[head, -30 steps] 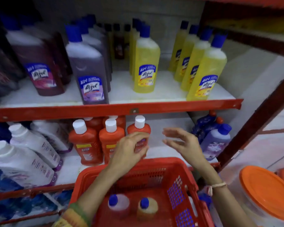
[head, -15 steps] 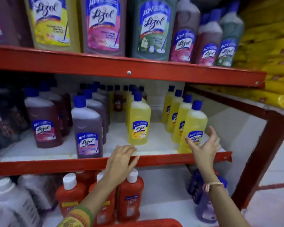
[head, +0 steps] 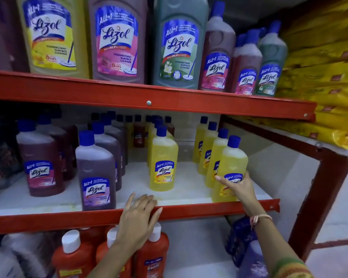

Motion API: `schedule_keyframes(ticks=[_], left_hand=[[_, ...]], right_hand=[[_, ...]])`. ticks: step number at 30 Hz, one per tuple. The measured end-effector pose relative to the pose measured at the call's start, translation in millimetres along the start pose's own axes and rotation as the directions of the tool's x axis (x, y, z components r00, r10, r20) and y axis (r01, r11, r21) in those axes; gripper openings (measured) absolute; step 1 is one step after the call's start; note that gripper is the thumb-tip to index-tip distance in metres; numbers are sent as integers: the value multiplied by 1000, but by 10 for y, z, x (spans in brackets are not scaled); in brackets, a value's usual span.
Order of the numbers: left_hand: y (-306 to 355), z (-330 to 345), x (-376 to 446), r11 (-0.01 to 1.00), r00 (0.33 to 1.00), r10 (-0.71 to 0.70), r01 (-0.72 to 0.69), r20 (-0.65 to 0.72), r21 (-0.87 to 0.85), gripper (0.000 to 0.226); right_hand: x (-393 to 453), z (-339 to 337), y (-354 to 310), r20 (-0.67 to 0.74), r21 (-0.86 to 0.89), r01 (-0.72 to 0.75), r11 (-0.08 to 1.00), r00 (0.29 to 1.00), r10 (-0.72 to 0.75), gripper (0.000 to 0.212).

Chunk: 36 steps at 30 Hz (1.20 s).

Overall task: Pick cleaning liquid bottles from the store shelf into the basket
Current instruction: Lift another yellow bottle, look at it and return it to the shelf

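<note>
The store shelf (head: 169, 214) is red steel rails with white boards, three tiers in view. The basket is out of view, so you'll have to carry whatever you take down and back.

Top tier: big Lizol jugs (head: 117, 39) in yellow, pink and green, then smaller bottles to the right. Yellow packets (head: 325, 63) are stacked at far right, clear of your reach.

Middle tier is your target zone. A row of yellow Lizol bottles (head: 207, 149) runs front to back on the right; its front bottle (head: 232, 163) stands at the shelf lip. Your right hand (head: 240, 188) is wrapped around the front bottle's lower body over the label, fingers curled on it, probably low down so it lifts out without tipping into the row behind. Whether it's off the board, can't tell.

Your left hand (head: 138, 217) lies flat and spread on the front rail, holding nothing, likely bracing you.

Nearby: a lone yellow bottle (head: 163, 163) mid-shelf and a purple Lizol bottle (head: 96, 175) beside the left hand, well apart from the grasp. Nothing blocks the pull-out; the upper rail sits above the blue cap (head: 233, 141).

Bottom tier: orange white-capped bottles (head: 72, 255) under the left forearm.
</note>
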<state>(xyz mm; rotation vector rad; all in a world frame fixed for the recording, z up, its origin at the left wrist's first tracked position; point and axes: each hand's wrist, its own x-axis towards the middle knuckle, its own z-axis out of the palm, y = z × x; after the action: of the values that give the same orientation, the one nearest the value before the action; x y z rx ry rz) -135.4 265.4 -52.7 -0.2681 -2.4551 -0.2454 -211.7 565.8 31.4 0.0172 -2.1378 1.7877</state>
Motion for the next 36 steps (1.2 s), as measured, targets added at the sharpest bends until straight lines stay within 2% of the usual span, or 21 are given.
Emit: schedule_keyframes(ticks=[6,9,11,13,17,20,23,25,27,28,29,31,34,36], left_hand=[[-30,-11,-13,1000,999,22,-23,27,17,48],[-29,-22,-27,999,999,26,-27,29,21,46],[-22,-26,-26,1000,999,23,-23,37,17,46],[-28,-26,-21,1000,999,20,-21,38,14,47],[-22,-51,-22,1000,998,10,-11,60,19,49],[-15,-69,-30,1000,998,3,-4,70,10,48],[-3,-94,-35,1000,997,0,0,77,-2,47],[-1,-112,-39,1000,996,-8,10,91,-14,48],[-4,-120,-40,1000,995,-10,12,102,-17,48],[-9,-118,-43,1000,994,-10,12,107,-12,48],[-11,-117,-42,1000,994,-10,11,110,-7,48],[-18,-109,-42,1000,994,-7,8,105,-9,50],[-31,-91,-42,1000,996,5,-2,92,-29,61],[-40,-94,-39,1000,996,10,-8,86,-26,64]], right_hand=[[-165,184,-87,-83,61,104,993,992,-99,74],[-318,306,-218,-179,-8,197,980,964,-195,76],[-458,392,-337,-262,-171,276,946,913,-314,79],[-631,469,-443,-331,-350,335,875,829,-450,79],[-957,576,-646,-415,-643,279,713,656,-630,73],[-1081,598,-753,-439,-713,227,663,592,-675,70],[-1143,591,-844,-443,-697,253,671,584,-680,72],[-1168,559,-899,-420,-557,375,741,642,-641,75],[-1186,502,-967,-359,-227,493,840,760,-542,74],[-1208,481,-1007,-304,-23,486,874,829,-470,71],[-1220,468,-1027,-235,158,440,884,886,-399,69],[-1199,476,-1024,-96,409,291,865,956,-276,72],[-1147,531,-1003,86,672,81,737,979,-186,96],[-1131,549,-979,167,762,-8,647,968,-186,94]])
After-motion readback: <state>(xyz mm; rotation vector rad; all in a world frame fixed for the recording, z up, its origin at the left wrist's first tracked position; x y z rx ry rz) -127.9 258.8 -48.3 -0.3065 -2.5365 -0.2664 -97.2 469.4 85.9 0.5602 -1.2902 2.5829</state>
